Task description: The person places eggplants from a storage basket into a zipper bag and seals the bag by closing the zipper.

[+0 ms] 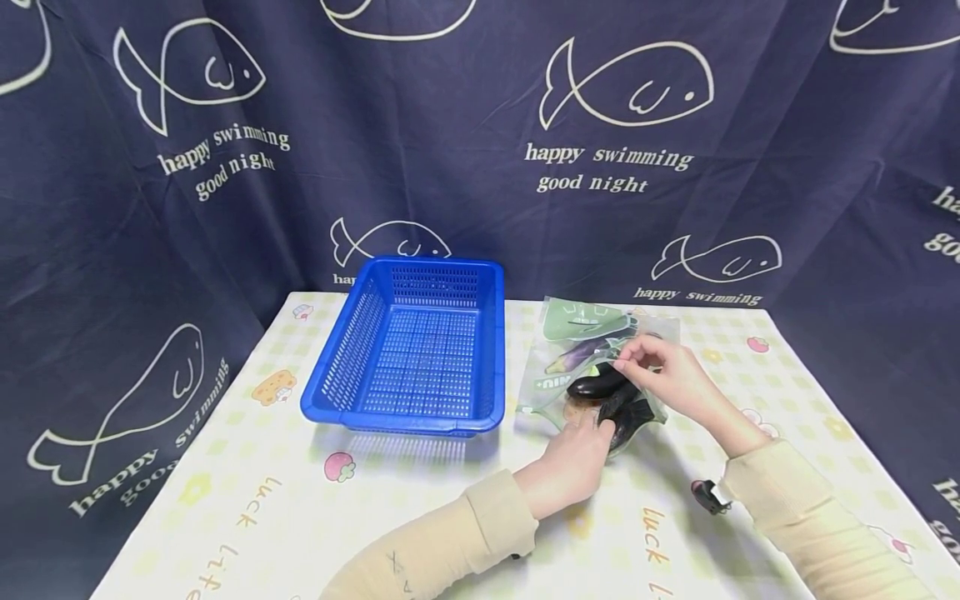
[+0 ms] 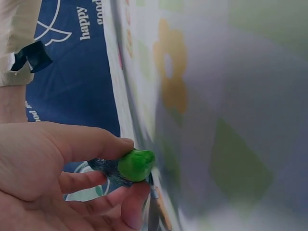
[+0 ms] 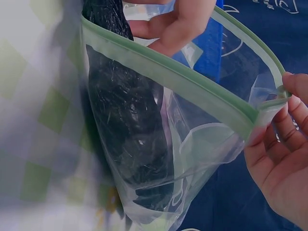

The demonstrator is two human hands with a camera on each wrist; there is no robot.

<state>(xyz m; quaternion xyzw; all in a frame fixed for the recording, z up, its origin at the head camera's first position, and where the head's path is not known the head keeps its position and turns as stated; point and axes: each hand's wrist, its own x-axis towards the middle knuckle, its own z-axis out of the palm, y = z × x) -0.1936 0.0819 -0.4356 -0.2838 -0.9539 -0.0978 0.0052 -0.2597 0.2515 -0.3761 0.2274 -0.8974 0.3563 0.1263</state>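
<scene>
A clear zip bag (image 1: 576, 327) with green print and a green zip rim (image 3: 168, 67) lies on the table's right half, its mouth spread. My right hand (image 1: 671, 373) pinches the rim's corner between thumb and fingers. My left hand (image 1: 568, 467) is at the near side of the mouth. In the left wrist view its thumb and fingers grip a dark, film-wrapped eggplant by the end with the green tip (image 2: 137, 166). The eggplant's long shiny body (image 3: 130, 120) shows through the bag in the right wrist view. Another glossy dark eggplant (image 1: 596, 386) shows at the bag.
A blue perforated basket (image 1: 322, 404) stands left of the bag, with bare mesh inside. The tablecloth (image 1: 262, 450) has a pale checked pattern. Behind the table hangs a dark blue curtain (image 1: 465, 108) with fish drawings. A small dark device (image 1: 708, 497) sits under the right cuff.
</scene>
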